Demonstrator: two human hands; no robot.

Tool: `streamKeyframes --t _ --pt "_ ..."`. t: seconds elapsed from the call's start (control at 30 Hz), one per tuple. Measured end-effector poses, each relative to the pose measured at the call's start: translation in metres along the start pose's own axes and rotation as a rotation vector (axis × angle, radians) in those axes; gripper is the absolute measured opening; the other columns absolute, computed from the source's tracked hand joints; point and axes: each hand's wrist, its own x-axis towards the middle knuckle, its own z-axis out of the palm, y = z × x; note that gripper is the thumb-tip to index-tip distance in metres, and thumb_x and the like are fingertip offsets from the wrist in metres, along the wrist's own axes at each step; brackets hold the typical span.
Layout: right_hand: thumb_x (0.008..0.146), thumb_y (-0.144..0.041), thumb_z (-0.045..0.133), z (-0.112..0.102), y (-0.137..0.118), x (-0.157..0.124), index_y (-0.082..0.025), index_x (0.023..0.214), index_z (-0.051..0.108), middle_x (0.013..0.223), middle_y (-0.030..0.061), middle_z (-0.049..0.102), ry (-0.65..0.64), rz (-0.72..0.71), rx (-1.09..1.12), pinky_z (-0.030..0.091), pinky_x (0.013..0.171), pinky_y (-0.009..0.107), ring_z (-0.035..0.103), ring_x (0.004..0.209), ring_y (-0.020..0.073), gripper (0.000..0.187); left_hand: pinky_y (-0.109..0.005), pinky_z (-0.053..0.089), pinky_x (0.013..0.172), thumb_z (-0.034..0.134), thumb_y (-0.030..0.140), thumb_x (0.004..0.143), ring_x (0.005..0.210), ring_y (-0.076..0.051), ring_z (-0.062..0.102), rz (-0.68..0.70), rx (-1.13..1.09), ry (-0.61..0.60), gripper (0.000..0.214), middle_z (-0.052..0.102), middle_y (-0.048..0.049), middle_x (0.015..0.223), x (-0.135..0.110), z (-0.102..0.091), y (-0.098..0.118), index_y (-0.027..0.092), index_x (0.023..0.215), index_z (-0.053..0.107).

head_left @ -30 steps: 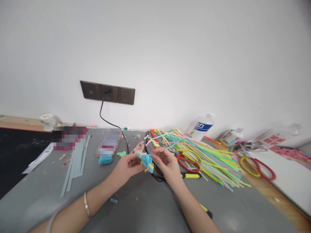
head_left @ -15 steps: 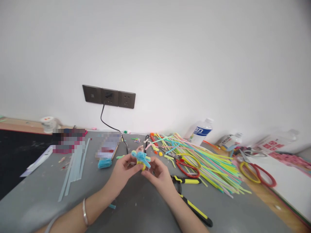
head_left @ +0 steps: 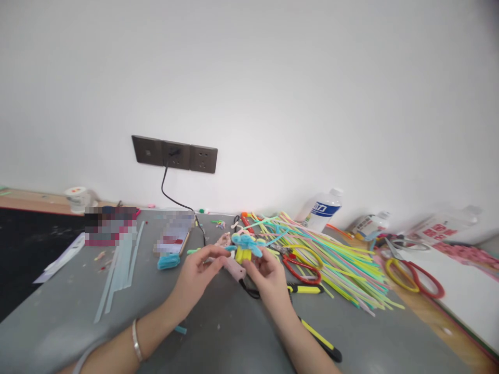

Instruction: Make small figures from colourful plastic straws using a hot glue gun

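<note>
A small pipe-cleaner figure, fuzzy blue above and yellow below, is up between my hands over the table. My right hand grips it at its right and lower side, thumb in front. From the other side, my left hand has its thumb and fingertips closed at the tip of a blue part sticking out. Just below and behind the figure shows a pale pink tool handle with a black cord, possibly a glue gun; its front end is partly hidden. A bundled blue pipe cleaner lies left of my left hand.
Many pastel pipe cleaners spread to the right, with red-yellow pliers and black-yellow pliers nearby. Scissors lie farther right. A bottle stands by the wall. At left are a phone and translucent sticks.
The figure has moved right and slightly up with my right hand and now faces more upright. My left hand has shifted to its outer tip. The pink handle has come into view.
</note>
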Motion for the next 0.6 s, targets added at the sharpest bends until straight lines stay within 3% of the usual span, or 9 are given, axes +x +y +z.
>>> streamKeyframes --t 0.13,0.2,0.33,0.43,0.6 --pt "0.074 -0.044 0.077 -0.002 0.003 0.007 -0.020 0.094 0.069 0.088 0.0049 0.070 0.079 0.079 0.196 0.047 0.076 0.031 0.062 0.084 0.0215 0.032 -0.023 0.044 0.055 0.063 0.050 0.085 0.055 -0.011 0.054 -0.007 -0.068 -0.009 0.035 0.063 0.0002 0.072 0.004 -0.003 -0.001 0.016 0.076 0.063" --pt "0.071 -0.043 0.079 -0.001 0.004 0.009 -0.020 0.091 0.069 0.084 0.0036 0.070 0.111 0.125 0.277 0.047 0.074 0.030 0.062 0.079 0.0200 0.032 -0.021 0.042 0.053 0.064 0.049 0.085 0.052 -0.009 0.053 -0.010 -0.113 -0.016 0.035 0.058 0.0030 0.067 0.006 -0.003 -0.004 0.017 0.073 0.058" --pt "0.065 -0.039 0.080 -0.002 0.007 0.013 -0.020 0.076 0.065 0.069 -0.0012 0.064 0.277 0.224 0.346 0.042 0.062 0.026 0.057 0.065 0.0147 0.027 -0.020 0.040 0.053 0.069 0.045 0.083 0.050 -0.007 0.052 -0.023 -0.141 -0.008 0.033 0.057 0.0051 0.064 0.007 -0.004 -0.008 0.017 0.073 0.054" --pt "0.065 -0.037 0.078 -0.007 0.007 0.016 -0.021 0.075 0.063 0.076 -0.0012 0.067 0.386 0.256 0.379 0.042 0.061 0.026 0.060 0.069 0.0150 0.024 -0.020 0.044 0.056 0.073 0.044 0.080 0.057 -0.009 0.057 -0.034 -0.205 0.003 0.032 0.061 0.0043 0.066 0.007 -0.004 -0.006 0.019 0.076 0.054" --pt "0.071 -0.039 0.077 -0.006 0.001 0.014 -0.022 0.093 0.065 0.092 0.0043 0.075 0.259 0.141 0.332 0.049 0.078 0.031 0.067 0.087 0.0213 0.030 -0.022 0.048 0.060 0.080 0.045 0.071 0.085 -0.021 0.067 -0.133 -0.277 0.014 0.038 0.074 -0.0043 0.078 0.007 -0.002 -0.002 0.020 0.091 0.061"
